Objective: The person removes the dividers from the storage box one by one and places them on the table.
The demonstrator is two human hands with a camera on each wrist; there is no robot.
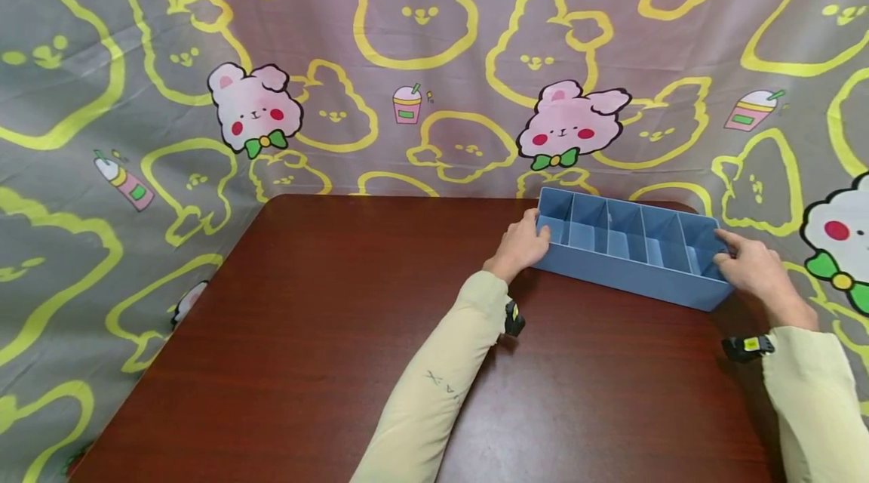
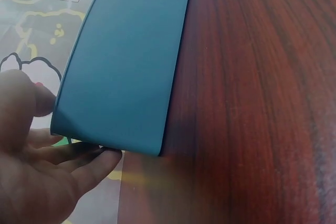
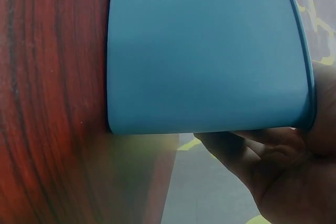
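Observation:
A long blue divided box point(image 1: 627, 279) with several open compartments in a row sits at the right rear of the table, slightly angled. No contents show inside it. My left hand point(image 1: 521, 243) grips its left end, thumb over the rim and the other fingers against the outer end wall. At the opposite end my right hand point(image 1: 755, 269) holds the rim, its thumb and a finger reaching over the edge. In the left wrist view, fingers point(image 2: 97, 171) press along the end of the box. The right wrist view has the fingers point(image 3: 236, 156) partly hidden behind the end wall.
The dark red-brown wooden table point(image 1: 326, 332) extends left and toward me. A patterned curtain point(image 1: 448, 38) with cartoon rabbits hangs right behind its back edge and along the left side. Dark devices are strapped on both wrists.

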